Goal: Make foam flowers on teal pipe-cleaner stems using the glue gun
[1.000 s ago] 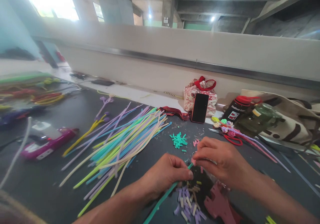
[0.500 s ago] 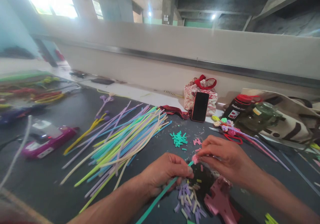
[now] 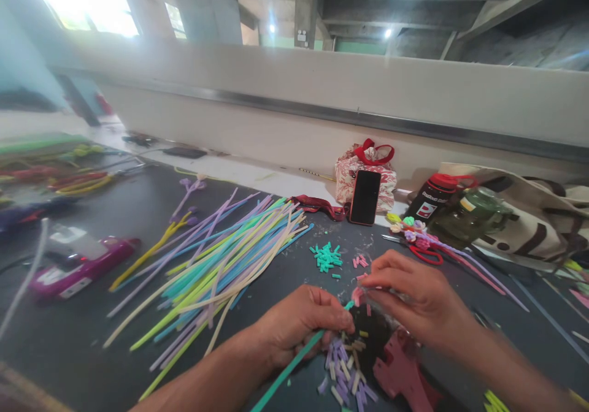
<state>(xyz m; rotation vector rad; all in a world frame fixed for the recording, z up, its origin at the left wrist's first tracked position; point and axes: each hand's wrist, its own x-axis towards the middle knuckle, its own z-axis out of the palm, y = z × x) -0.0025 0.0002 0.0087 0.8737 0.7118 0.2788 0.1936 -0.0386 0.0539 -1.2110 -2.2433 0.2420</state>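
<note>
Matte tabletop (image 3: 64, 332) below, left hand (image 3: 304, 317) pinches slender rod (image 3: 289, 370).

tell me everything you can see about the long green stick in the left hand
The long, slender, green stick looks smooth and bendy, perhaps foam or plastic. It slants up to the right from the bottom edge, where the picture cuts it off. The left hand pinches it near its upper end, hiding part. At its tip sits a small pink piece, by the right hand's fingertips.
</note>
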